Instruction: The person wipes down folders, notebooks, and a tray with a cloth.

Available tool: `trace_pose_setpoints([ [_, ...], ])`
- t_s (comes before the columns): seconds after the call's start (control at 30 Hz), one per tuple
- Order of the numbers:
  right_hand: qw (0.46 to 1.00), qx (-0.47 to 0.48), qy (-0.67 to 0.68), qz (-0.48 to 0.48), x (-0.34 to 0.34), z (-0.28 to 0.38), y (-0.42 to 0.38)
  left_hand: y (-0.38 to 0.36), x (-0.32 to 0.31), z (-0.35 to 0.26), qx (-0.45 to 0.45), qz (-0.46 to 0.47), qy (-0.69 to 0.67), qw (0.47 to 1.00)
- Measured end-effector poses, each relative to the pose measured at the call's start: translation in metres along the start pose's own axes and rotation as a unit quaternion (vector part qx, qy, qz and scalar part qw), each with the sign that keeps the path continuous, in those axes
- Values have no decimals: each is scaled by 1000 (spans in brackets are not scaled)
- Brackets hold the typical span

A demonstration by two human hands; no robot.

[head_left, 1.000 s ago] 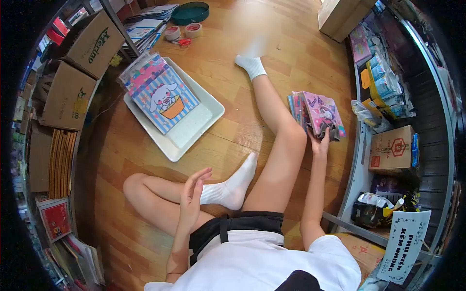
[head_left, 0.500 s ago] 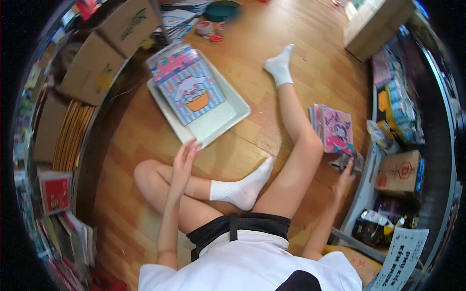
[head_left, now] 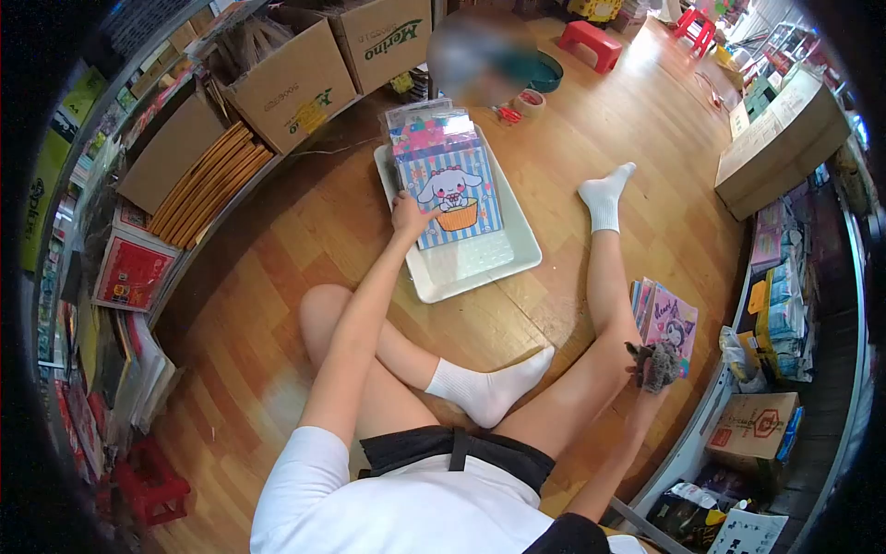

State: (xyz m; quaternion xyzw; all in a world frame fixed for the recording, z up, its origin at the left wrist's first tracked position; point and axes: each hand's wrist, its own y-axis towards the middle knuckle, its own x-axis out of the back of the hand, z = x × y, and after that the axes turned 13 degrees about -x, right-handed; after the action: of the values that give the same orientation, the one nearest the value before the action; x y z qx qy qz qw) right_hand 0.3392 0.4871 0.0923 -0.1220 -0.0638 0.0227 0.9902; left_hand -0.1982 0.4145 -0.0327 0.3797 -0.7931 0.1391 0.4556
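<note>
Left hand [head_left: 413, 217] at the left edge of the blue-and-white striped booklet with a white cartoon dog [head_left: 454, 185], thumb over the cover; can't tell if it's clamped. Booklet tops a stack in the white rectangular plastic tray [head_left: 489, 254], toward the tray's left edge, stack overhanging the far edge. Right hand [head_left: 650, 395] clamped on a crumpled dark grey cloth [head_left: 653, 366], in front of the near-left corner of a pink cartoon-cover booklet [head_left: 676, 319]. That one's on the brown wood-plank floor [head_left: 568, 268], beside the right knee.
</note>
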Motion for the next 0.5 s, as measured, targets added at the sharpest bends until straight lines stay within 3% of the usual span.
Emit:
trace_pose_setpoints([
  [0.2, 999, 2, 33, 30, -13, -23, -7, -28, 17, -27, 12, -55, -29, 998],
  [0.3, 996, 2, 39, 75, -28, -26, -12, -52, 18, -41, -148, -226, 19, 963],
  [0.37, 994, 35, 21, 104, -46, -30, -23, -66, 20, -40, -269, -77, -161, 946],
  [0.4, 988, -10, 70, 137, -60, -22, -33, -75, 19, -38, -321, 3, -247, 914],
  [0.43, 978, -56, 117, 163, -74, -13, -44, -86, 31, -53, -362, 59, -164, 916],
  [0.47, 967, -72, 159, 187, -89, -8, -52, -93, 34, -61, -450, 62, -134, 881],
  [0.5, 953, -86, 200, 211, -101, -3, -58, -103, 40, -71, -439, 75, -129, 886],
])
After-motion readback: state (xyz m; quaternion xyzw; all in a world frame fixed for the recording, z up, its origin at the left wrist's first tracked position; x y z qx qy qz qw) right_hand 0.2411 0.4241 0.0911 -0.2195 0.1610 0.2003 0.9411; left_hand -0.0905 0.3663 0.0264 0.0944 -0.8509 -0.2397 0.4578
